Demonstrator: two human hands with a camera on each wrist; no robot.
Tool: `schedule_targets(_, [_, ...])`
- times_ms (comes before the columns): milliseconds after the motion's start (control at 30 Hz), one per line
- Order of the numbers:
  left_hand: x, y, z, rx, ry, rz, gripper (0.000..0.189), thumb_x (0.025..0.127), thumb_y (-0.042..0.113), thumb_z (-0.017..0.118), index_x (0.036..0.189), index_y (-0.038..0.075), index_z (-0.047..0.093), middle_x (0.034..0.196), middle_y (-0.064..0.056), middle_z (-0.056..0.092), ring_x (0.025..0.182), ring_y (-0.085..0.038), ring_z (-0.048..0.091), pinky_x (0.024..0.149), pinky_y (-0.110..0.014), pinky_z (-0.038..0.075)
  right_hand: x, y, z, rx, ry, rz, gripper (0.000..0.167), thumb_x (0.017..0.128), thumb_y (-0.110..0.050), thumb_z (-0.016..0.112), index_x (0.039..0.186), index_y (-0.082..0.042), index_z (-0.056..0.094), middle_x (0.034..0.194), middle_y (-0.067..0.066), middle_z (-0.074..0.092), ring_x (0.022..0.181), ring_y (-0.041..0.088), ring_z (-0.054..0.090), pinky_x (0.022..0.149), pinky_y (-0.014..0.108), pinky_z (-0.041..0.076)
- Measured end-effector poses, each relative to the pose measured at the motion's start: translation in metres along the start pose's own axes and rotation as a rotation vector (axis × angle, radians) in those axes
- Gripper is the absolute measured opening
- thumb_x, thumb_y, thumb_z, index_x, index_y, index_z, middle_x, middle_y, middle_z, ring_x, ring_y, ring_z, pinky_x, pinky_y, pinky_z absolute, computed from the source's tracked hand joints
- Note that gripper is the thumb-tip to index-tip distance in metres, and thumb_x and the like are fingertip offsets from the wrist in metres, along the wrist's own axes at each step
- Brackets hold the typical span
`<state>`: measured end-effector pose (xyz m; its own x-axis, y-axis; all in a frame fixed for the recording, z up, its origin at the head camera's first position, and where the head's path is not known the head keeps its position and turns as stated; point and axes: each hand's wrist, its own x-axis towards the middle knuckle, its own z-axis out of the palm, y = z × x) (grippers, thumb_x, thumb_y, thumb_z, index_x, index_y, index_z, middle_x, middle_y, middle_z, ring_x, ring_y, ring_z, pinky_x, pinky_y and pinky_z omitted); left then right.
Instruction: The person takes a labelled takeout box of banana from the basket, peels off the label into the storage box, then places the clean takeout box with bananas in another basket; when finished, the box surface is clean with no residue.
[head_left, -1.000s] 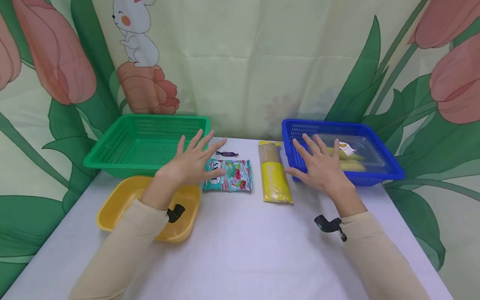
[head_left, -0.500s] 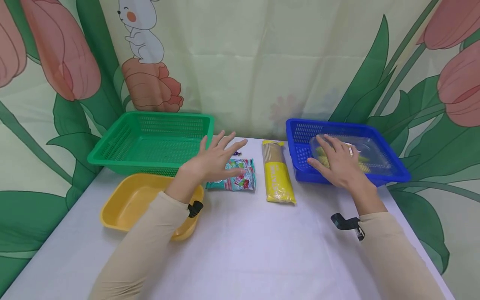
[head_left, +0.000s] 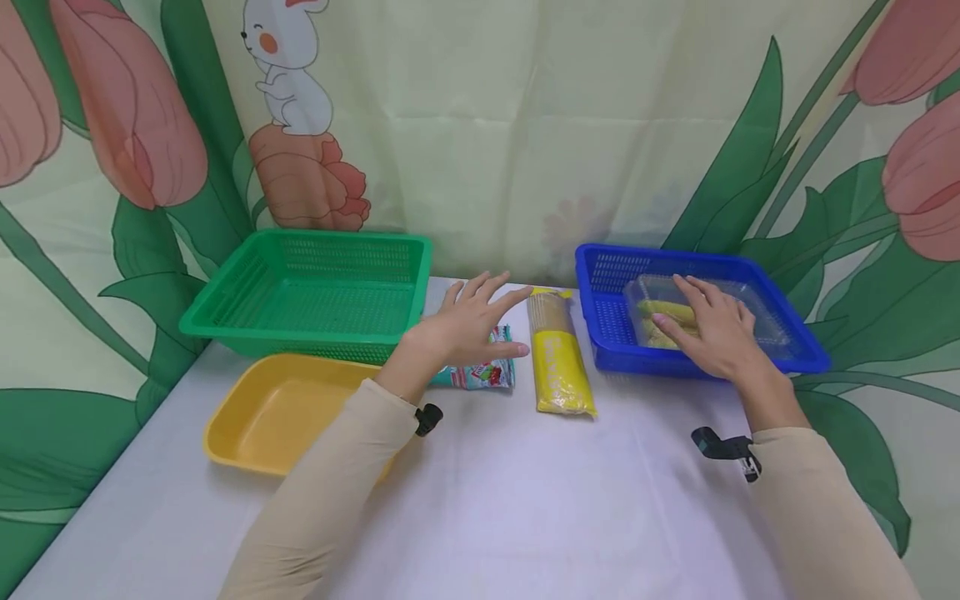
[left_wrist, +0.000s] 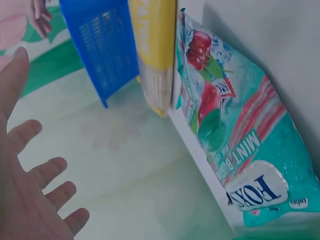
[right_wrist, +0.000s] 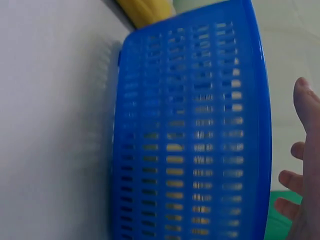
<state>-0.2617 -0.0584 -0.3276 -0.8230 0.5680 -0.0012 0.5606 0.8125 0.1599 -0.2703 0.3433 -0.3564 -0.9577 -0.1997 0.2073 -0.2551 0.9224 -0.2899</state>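
Observation:
My left hand [head_left: 468, 329] hovers with spread fingers over a teal Fox's candy bag [head_left: 477, 377] and partly hides it. In the left wrist view the candy bag [left_wrist: 235, 130] lies below the hand, apart from it. Just right of that hand is a yellow-wrapped pack of long dry noodles [head_left: 558, 358]. My right hand [head_left: 716, 329], fingers apart, is over the front of the blue basket [head_left: 606, 304]. Inside the basket lies a clear plastic box [head_left: 663, 312] with long yellow-green pieces, partly hidden by that hand. Whether the right hand touches the box cannot be told.
A green basket [head_left: 322, 337] stands at the back left, with a yellow tub [head_left: 225, 425] in front of it. White cloth [head_left: 525, 500] covers the table. A printed curtain [head_left: 480, 167] hangs behind.
Both hands have moved right, the left from beside the green basket to over the candy bag. A small purple-wrapped candy seen earlier is now hidden behind the left hand.

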Motion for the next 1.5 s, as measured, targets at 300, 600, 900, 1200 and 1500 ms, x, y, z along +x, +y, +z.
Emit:
schedule_targets(300, [0.026, 0.019, 0.009, -0.018, -0.019, 0.060, 0.086, 0.098, 0.068, 0.051, 0.166, 0.034, 0.013, 0.173, -0.010, 0.007, 0.158, -0.035, 0.012, 0.126, -0.055, 0.016, 0.002, 0.030, -0.008, -0.001, -0.014, 0.034, 0.081, 0.104, -0.057, 0.047, 0.167, -0.020, 0.011, 0.167, 0.025, 0.015, 0.148, 0.060, 0.012, 0.107, 0.084, 0.003])
schedule_targets(600, [0.056, 0.048, 0.021, -0.091, 0.000, 0.099, 0.085, 0.097, 0.067, 0.054, 0.165, 0.034, 0.016, 0.172, -0.005, 0.012, 0.157, -0.031, 0.016, 0.124, -0.054, 0.023, 0.007, 0.051, -0.017, 0.050, -0.002, 0.047, 0.079, 0.105, -0.052, 0.047, 0.166, -0.015, 0.013, 0.165, 0.030, 0.017, 0.147, 0.060, 0.015, 0.101, 0.087, 0.011])
schedule_targets(900, [0.073, 0.069, 0.033, -0.153, -0.007, 0.122, 0.088, 0.096, 0.069, 0.053, 0.166, 0.032, 0.014, 0.172, -0.006, 0.012, 0.157, -0.033, 0.016, 0.125, -0.056, 0.019, 0.001, 0.084, -0.022, 0.150, 0.000, 0.117, 0.078, 0.108, -0.049, 0.040, 0.166, -0.013, 0.004, 0.166, 0.034, 0.004, 0.150, 0.060, 0.004, 0.101, 0.090, 0.005])
schedule_targets(1200, [0.087, 0.088, 0.050, -0.271, -0.022, 0.138, 0.088, 0.095, 0.071, 0.053, 0.165, 0.034, 0.016, 0.173, -0.002, 0.005, 0.159, -0.029, 0.012, 0.125, -0.053, 0.022, -0.017, 0.111, -0.026, 0.201, 0.046, 0.133, 0.076, 0.109, -0.041, 0.040, 0.164, -0.004, 0.004, 0.162, 0.041, 0.005, 0.146, 0.064, 0.009, 0.110, 0.082, 0.011])
schedule_targets(1500, [0.087, 0.084, 0.059, -0.334, 0.002, 0.087, 0.085, 0.096, 0.073, 0.050, 0.165, 0.034, 0.019, 0.173, -0.003, 0.006, 0.159, -0.030, 0.012, 0.123, -0.057, 0.025, -0.006, 0.113, -0.027, 0.235, -0.030, 0.191, 0.080, 0.109, -0.047, 0.036, 0.163, 0.001, 0.001, 0.159, 0.045, 0.003, 0.143, 0.067, 0.011, 0.107, 0.084, 0.014])
